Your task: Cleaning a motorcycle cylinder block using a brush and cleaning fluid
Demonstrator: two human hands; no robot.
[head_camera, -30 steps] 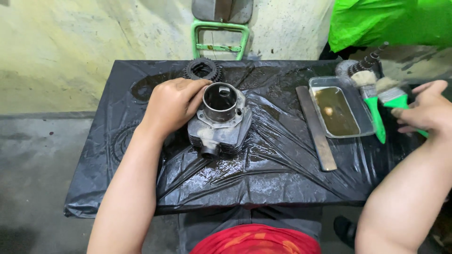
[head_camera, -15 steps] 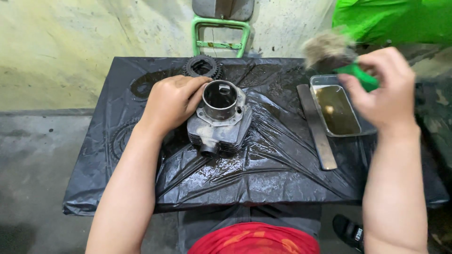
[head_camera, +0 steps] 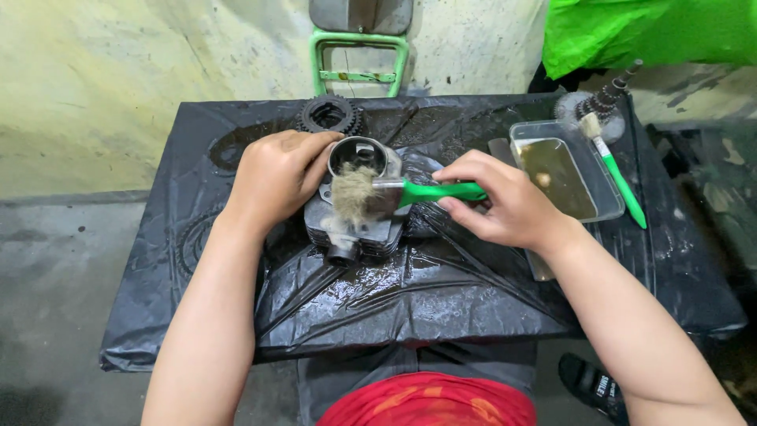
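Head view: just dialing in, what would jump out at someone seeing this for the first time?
At the middle of the black plastic-covered table, the left hand steadies a grey metal engine cylinder while the right hand presses a green-handled brush against its top. To the right sits a clear tray of brownish liquid with a second green brush leaning on it. A black gear lies behind the cylinder.
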